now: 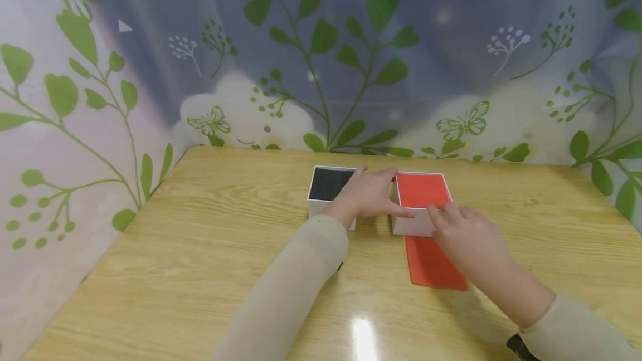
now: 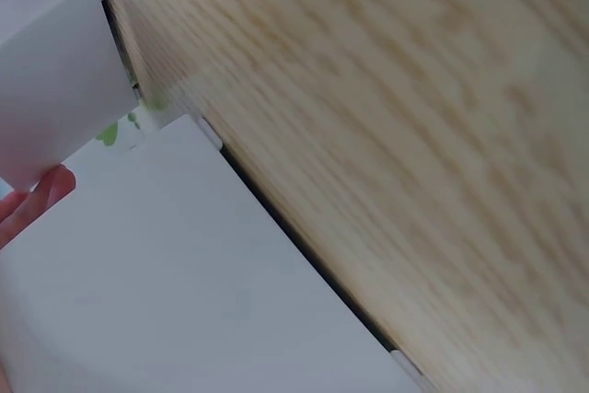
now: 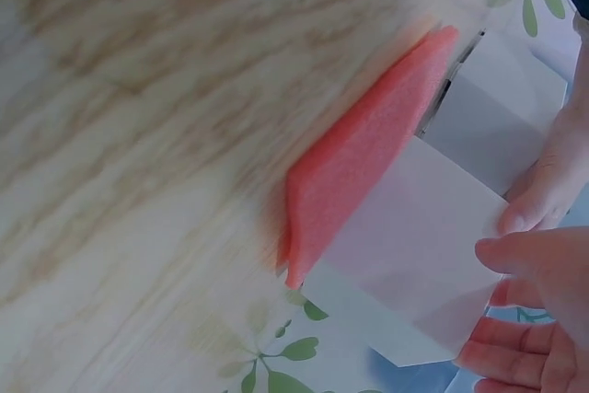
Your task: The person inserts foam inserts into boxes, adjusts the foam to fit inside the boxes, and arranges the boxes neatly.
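A white box with a red top surface (image 1: 423,190) stands on the table between my hands. My left hand (image 1: 368,191) spans its left side, thumb at the front wall and fingers toward the back corner. With thumb and fingers, my right hand (image 1: 468,238) grips its front right rim; the right wrist view shows the thumb on the white wall (image 3: 405,246). A folded red cloth (image 1: 435,265) lies flat before the box; whether it reaches beneath cannot be told. A second white box, dark on top (image 1: 328,183), stands left, partly hidden by my left hand.
The wooden table (image 1: 200,261) runs back to a curtain (image 1: 441,71) printed with leaves and butterflies. A light reflection shows near the front. A black strap (image 1: 521,347) is at my right sleeve.
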`<state>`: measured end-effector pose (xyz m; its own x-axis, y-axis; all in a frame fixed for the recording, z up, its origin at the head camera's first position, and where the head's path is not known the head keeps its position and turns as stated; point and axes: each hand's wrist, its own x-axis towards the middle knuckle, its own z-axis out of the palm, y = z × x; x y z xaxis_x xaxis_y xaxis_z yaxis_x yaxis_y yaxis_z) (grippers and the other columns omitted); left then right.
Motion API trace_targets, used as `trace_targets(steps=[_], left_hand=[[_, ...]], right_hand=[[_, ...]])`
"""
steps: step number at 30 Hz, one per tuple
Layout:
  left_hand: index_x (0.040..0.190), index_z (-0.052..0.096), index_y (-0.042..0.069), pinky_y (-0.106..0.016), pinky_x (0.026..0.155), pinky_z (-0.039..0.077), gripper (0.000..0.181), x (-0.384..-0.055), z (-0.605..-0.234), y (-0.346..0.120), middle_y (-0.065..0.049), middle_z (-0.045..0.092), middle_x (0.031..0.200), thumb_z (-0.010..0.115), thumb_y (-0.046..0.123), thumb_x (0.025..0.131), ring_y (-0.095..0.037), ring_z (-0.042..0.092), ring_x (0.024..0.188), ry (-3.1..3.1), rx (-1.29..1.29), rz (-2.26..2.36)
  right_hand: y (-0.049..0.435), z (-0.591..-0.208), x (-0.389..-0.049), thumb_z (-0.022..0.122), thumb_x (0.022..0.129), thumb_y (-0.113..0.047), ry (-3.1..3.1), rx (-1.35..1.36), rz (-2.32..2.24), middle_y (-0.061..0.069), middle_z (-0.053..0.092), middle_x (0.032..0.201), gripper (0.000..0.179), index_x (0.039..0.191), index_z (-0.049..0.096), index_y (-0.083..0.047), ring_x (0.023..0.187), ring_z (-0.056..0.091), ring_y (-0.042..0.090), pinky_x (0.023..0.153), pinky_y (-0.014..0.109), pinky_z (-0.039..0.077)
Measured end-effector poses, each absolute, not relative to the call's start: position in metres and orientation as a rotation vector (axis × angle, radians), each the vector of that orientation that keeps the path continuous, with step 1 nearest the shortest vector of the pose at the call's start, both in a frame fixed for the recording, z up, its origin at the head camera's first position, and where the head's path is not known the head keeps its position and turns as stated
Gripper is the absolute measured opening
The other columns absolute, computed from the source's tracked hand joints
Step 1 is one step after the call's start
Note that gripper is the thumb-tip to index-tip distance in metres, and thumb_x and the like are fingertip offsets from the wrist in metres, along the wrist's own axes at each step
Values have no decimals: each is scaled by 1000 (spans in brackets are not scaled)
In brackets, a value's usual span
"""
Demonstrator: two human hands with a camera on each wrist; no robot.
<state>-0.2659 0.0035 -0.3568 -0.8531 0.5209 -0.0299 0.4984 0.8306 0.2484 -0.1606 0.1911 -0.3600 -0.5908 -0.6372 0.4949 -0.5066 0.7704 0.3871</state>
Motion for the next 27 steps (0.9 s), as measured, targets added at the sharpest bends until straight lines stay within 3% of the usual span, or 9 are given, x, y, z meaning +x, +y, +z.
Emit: trace_targets(steps=[27], left_hand=[[148, 28, 16, -44, 112, 11, 104, -265, -357, 2, 9, 44, 140, 56, 78, 68, -11, 41, 127, 2929, 832, 348]], right_hand=[[184, -362, -157, 87, 61, -22, -2431, 766, -255, 18, 60, 87, 59, 106, 62, 5, 56, 58, 26, 50, 33, 52]])
